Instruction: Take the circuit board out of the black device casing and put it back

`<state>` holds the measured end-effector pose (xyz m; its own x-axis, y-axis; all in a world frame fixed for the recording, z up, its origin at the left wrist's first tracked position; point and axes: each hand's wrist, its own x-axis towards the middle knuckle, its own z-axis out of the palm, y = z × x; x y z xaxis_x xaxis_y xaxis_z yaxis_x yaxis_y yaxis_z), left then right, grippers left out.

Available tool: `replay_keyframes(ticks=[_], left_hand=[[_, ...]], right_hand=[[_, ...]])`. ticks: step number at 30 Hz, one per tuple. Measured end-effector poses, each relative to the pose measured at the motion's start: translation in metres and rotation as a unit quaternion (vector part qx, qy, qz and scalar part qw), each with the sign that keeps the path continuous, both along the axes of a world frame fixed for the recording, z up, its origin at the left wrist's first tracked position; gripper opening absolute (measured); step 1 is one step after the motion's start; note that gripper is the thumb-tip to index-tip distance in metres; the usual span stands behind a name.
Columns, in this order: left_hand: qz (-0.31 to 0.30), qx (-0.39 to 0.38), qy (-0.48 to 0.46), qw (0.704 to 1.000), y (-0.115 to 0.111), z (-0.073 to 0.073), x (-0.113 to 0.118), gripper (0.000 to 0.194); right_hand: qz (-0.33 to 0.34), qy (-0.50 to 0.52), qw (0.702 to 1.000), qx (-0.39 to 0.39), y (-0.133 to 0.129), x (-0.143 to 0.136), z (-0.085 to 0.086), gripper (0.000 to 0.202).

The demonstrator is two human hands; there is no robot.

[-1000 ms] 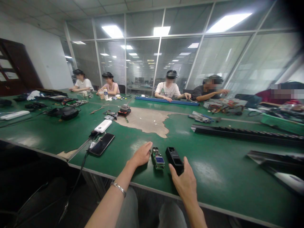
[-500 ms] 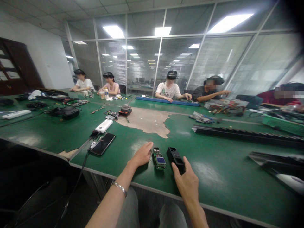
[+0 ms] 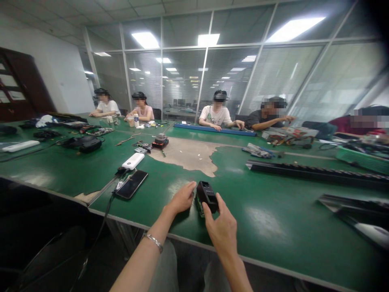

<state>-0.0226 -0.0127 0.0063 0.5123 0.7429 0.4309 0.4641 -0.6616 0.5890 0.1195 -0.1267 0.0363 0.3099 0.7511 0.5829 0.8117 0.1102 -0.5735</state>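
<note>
Holding: right hand (image 3: 223,224), thumb and fingers parted to the width of black rectangular plastic housing (image 3: 207,195).
Left hand (image 3: 181,198): half-curled, just left; grip cannot be told.
Green circuit board (image 3: 200,208): between hands, partly beneath housing.
Housing long axis: fore-aft, far end leftward.

Casing (image 3: 208,195) sits over circuit board (image 3: 199,207), right of phone (image 3: 132,185).

Table, green (image 3: 273,259), with one tan patch (image 3: 188,156) at 12 o'clock. Phone, dark (image 3: 132,185), at 11 o'clock; white oblong device (image 3: 133,161) just beyond it. Domed unit (image 3: 159,140), farther out, between 11 and 12. Bar, blue (image 3: 209,129), at 12, before a seated co-worker in a pale top (image 3: 212,115). Rail, long, black (image 3: 313,173), and green basket, filled (image 3: 358,159), towards 2; basket farther off.
</note>
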Motion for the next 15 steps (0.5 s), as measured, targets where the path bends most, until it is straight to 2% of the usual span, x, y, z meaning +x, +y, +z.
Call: replay_keyframes(ticks=[6,11,15], left_hand=[[-0.011,0.011,-0.019,1.000,0.003,-0.003,0.000,0.048],[0.001,0.009,-0.011,1.000,0.007,-0.008,0.000,0.047],[0.002,0.014,-0.008,1.000,0.007,-0.008,0.000,0.048]], right_hand=[[0.014,-0.048,0.999,-0.017,0.004,-0.003,-0.004,0.059],[0.019,-0.050,0.998,-0.039,0.000,-0.005,-0.023,0.058],[0.043,-0.043,0.998,-0.023,-0.007,-0.004,-0.036,0.063]])
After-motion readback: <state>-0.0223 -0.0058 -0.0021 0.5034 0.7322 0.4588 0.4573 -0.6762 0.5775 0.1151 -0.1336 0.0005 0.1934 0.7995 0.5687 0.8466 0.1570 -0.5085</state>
